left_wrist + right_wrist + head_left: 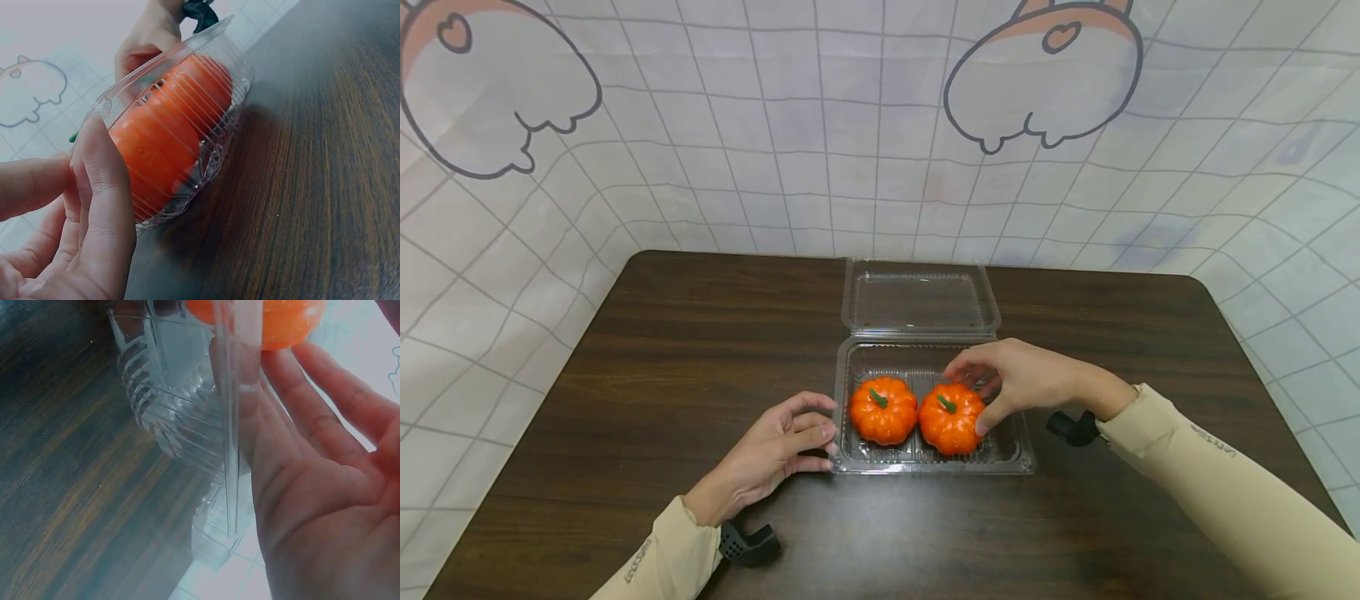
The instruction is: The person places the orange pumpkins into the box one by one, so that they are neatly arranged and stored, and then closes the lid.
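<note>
Two orange toy pumpkins with green stems sit side by side in a clear plastic clamshell container [1026, 461]. The left pumpkin [883, 412] is untouched. My right hand [1018, 379] reaches over the container's right side and holds the right pumpkin [951, 421], thumb on its near right side and fingers behind it. In the right wrist view, the fingertips meet the pumpkin [290, 325] beyond the plastic rim. My left hand [778, 446] pinches the container's left rim. The left wrist view has its thumb and fingers [103, 181] at that rim, beside the nearer pumpkin.
The container's lid [921, 298] lies folded back, away from me. Underneath is a dark wood-grain table [730, 333] with rounded far corners. A white grid-patterned cloth [880, 167] with cartoon drawings surrounds the table's far and side edges.
</note>
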Available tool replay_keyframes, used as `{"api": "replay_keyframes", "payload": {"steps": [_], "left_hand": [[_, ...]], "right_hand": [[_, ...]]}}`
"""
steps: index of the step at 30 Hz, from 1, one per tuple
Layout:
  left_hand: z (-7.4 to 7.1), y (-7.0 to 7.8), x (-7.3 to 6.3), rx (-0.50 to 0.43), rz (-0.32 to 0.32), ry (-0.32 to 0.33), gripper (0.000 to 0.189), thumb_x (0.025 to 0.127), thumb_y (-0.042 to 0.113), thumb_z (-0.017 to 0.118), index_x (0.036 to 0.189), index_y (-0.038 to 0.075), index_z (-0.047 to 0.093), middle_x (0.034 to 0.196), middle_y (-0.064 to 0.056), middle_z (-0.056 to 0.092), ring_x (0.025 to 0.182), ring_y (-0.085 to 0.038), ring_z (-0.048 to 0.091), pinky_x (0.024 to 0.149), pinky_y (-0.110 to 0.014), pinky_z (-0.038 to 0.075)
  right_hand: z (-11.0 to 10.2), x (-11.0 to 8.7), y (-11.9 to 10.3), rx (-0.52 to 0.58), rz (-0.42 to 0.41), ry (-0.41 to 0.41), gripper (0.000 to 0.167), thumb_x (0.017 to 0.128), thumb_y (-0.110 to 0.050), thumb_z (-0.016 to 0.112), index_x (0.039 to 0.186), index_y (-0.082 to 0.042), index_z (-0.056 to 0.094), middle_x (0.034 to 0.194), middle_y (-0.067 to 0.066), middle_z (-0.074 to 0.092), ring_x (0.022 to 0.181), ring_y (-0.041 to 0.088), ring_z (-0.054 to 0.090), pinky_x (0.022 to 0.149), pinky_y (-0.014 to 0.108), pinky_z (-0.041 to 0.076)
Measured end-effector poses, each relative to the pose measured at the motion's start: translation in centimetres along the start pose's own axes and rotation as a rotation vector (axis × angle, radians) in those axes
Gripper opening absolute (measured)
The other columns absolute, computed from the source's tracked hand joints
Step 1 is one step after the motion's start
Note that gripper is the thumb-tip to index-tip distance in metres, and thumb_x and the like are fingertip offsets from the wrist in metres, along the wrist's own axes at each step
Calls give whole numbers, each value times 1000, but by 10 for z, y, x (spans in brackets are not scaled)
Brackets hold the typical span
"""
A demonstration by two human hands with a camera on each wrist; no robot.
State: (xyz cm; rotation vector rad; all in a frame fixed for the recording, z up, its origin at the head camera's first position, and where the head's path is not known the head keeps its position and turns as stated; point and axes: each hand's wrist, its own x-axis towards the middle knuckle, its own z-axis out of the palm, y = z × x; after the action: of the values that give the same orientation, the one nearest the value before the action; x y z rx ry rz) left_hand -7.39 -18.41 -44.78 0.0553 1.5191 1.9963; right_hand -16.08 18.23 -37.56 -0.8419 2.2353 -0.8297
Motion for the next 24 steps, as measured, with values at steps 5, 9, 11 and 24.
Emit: {"api": "replay_keyframes", "payload": {"steps": [5, 9, 11, 24], "left_hand": [[0, 0, 0, -6, 6, -7, 35, 100, 12, 69, 130, 16, 50, 94, 5, 69, 85, -10, 69, 79, -29, 65], [0, 0, 0, -5, 7, -8, 36, 100, 12, 69, 130, 16, 49, 95, 5, 69, 85, -10, 69, 79, -29, 65], [0, 0, 0, -4, 5, -6, 36, 100, 12, 69, 130, 16, 49, 95, 5, 69, 84, -10, 69, 79, -29, 65], [0, -1, 0, 11, 7, -3, 37, 100, 14, 70, 130, 15, 49, 94, 5, 70, 84, -11, 69, 80, -30, 65]], "right_hand": [[0, -1, -1, 9, -1, -1, 74, 76, -23, 94, 140, -11, 58, 142, 6, 63, 129, 26, 62, 104, 38, 58], [-1, -2, 0, 24, -3, 2, 76, 76, -26, 93, 141, -9, 57, 143, 9, 63, 129, 28, 63, 105, 40, 58], [-3, -4, 0, 31, -3, 11, 77, 76, -27, 93, 142, -8, 57, 143, 11, 63, 129, 28, 63, 106, 40, 57], [-12, -21, -2, 44, -20, 149, 75, 78, -29, 92, 141, -10, 58, 138, 13, 66, 120, 28, 68, 103, 39, 59]]}}
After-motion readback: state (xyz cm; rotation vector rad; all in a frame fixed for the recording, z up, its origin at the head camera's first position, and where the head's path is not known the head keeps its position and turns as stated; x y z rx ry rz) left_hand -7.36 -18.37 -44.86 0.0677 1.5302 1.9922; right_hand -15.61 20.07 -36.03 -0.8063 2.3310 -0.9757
